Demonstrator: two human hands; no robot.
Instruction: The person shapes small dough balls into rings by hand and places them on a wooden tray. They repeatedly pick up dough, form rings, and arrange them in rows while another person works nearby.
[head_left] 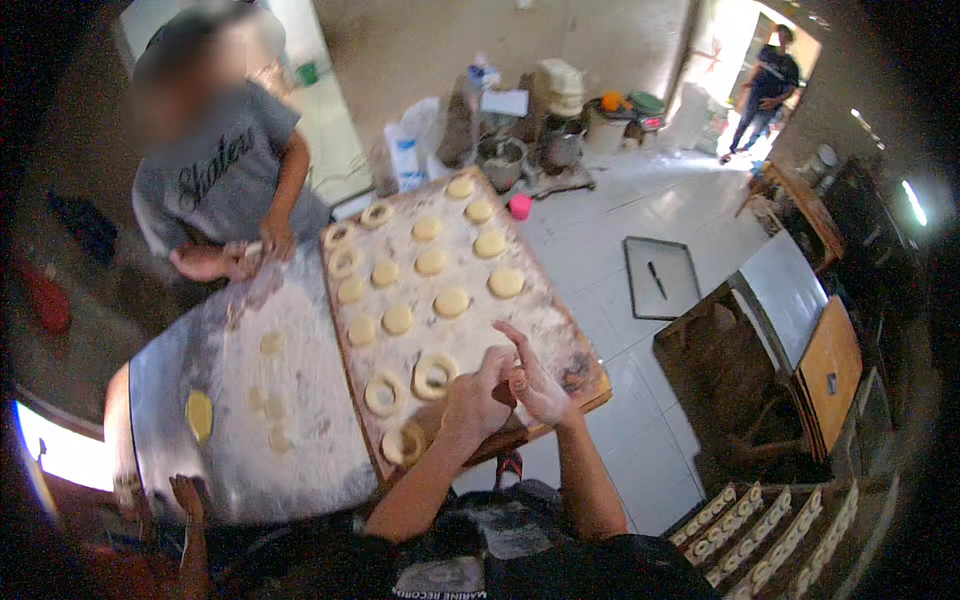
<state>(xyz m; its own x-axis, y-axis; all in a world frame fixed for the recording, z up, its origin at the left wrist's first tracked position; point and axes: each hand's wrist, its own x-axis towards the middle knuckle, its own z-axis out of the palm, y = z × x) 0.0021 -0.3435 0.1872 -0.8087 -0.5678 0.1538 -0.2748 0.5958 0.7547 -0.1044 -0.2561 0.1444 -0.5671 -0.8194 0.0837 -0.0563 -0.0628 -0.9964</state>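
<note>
My left hand (480, 392) and my right hand (542, 392) meet over the near end of a floured wooden board (540, 345). The left fingers are curled closed; whatever they hold, if anything, is hidden. On my right hand the fingers stretch out and the thumb reaches toward the left hand. Rows of flat round dough pieces (452, 302) lie on the board. Dough rings (371, 396) sit just left of my hands, and another dough ring (391, 446) is beside my left forearm.
A floured metal table (320, 400) adjoins the board, with a flattened dough piece (199, 416). Across it a co-worker's hands (262, 246) work near the edge; another person's hand (187, 494) shows lower left. Trays of dough rings (750, 535) stand lower right. A black tray (660, 290) lies on the floor.
</note>
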